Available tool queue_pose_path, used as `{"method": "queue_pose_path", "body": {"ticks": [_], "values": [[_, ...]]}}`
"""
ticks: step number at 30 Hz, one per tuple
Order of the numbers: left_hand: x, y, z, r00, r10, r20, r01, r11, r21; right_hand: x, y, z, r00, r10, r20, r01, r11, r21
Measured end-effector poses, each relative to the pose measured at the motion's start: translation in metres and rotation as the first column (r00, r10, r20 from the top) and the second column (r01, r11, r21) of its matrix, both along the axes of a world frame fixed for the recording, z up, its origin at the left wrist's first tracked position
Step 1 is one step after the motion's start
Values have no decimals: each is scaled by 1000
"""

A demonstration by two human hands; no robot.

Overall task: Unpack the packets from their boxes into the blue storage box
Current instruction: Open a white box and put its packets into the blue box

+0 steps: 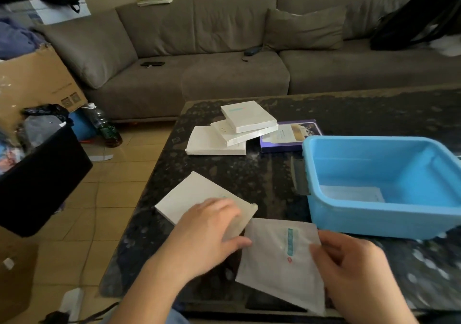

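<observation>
A flat white box (pixel 185 196) lies on the dark table (pixel 249 173) in front of me, its open flap end toward the right. My left hand (pixel 207 233) grips that open end. My right hand (pixel 349 271) pinches a white packet (pixel 277 261) with teal print, held just right of the box's mouth. The blue storage box (pixel 379 213) stands at the right with one white packet (pixel 349 193) on its bottom. A stack of three white boxes (pixel 234 131) sits farther back, with a purple box (pixel 287 136) beside it.
A grey sofa (pixel 224 49) runs behind the table. Left of the table are a cardboard carton (pixel 32 81), a black bin (pixel 40 181), a plastic bottle (pixel 104 126) and clutter on the tiled floor.
</observation>
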State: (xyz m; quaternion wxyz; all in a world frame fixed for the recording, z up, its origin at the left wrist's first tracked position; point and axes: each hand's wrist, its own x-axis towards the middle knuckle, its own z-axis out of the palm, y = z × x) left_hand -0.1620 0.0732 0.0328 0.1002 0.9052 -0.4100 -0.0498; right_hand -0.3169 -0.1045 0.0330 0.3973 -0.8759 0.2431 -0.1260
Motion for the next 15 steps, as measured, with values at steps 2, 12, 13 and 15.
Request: {"method": "queue_pose_path", "body": {"ticks": [2, 12, 13, 15], "values": [[-2, -19, 34, 988, -92, -120, 74, 986, -148, -7, -13, 22, 998, 70, 4, -68, 976, -206], [1, -107, 83, 580, -317, -750, -403, 688, -603, 30, -83, 106, 876, -126, 465, 68, 988, 140], [-1, -111, 81, 530, -323, -784, -524, 603, -602, 29, -85, 101, 873, -184, 453, 64, 961, 268], [-8, -119, 81, 453, -355, -818, -667, 474, -575, 27, -79, 90, 948, -99, 302, -16, 934, 358]]}}
